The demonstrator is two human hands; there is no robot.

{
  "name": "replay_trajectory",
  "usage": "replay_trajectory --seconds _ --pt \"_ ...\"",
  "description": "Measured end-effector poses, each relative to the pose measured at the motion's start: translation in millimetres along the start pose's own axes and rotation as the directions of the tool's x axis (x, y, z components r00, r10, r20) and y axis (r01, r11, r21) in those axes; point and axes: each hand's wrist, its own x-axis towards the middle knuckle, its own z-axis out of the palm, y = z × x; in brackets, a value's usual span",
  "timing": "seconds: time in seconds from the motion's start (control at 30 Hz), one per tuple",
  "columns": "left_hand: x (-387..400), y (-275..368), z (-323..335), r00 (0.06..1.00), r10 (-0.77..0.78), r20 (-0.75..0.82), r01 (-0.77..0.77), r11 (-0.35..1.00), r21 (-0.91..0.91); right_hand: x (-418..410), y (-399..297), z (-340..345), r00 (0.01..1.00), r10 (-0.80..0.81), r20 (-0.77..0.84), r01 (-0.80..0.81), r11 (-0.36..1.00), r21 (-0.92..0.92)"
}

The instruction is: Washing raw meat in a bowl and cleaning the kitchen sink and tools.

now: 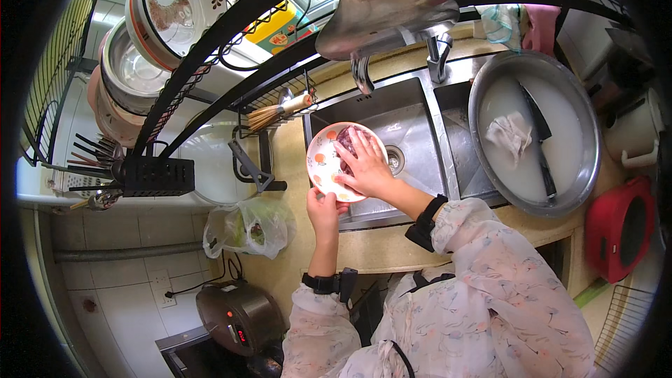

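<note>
My left hand [324,210] grips the near rim of a round plate [321,160] with an orange fruit pattern, which is held over the left part of a steel sink [415,121]. Dark reddish pieces of food [346,142], perhaps raw meat, lie on the plate. My right hand [366,165] rests on them with its fingers spread and partly hides them. The drain [394,160] of the sink shows just right of the plate. The faucet [437,58] stands behind the sink's divider.
At the right, a large metal basin [475,131] holds cloudy water, a dark-bladed knife [535,115] and a white cloth-like piece [509,134]. A black dish rack [247,16] arches overhead. A plastic bag [252,226] sits left on the counter, near a rice cooker [241,317]. A red appliance [619,228] stands far right.
</note>
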Motion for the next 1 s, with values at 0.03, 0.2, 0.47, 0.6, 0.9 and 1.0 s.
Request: replay_trajectory --seconds 0.03,0.2,0.47,0.6,0.9,1.0 --pt "0 1 0 1.000 0.000 -0.001 0.000 1.000 0.000 0 -1 0 1.000 0.009 0.004 -0.009 1.000 -0.005" --pt "-2 6 3 0.999 0.033 -0.012 -0.032 0.999 0.024 1 -1 2 1.000 0.021 -0.005 -0.021 1.000 0.003" --pt "-4 20 5 0.983 0.180 -0.028 -0.173 0.970 0.170 3 -7 5 0.993 0.043 -0.114 -0.037 0.998 0.056" --pt "-4 25 6 0.979 0.196 -0.045 -0.183 0.961 0.209 4 -8 9 0.989 0.051 -0.137 -0.043 0.997 0.062" --pt "0 29 5 0.955 0.294 -0.030 -0.256 0.874 0.413 4 -7 17 0.974 0.077 -0.212 -0.046 0.988 0.151" --pt "3 29 5 0.951 0.309 -0.015 -0.265 0.839 0.475 3 -6 21 0.968 0.079 -0.240 -0.043 0.987 0.153"
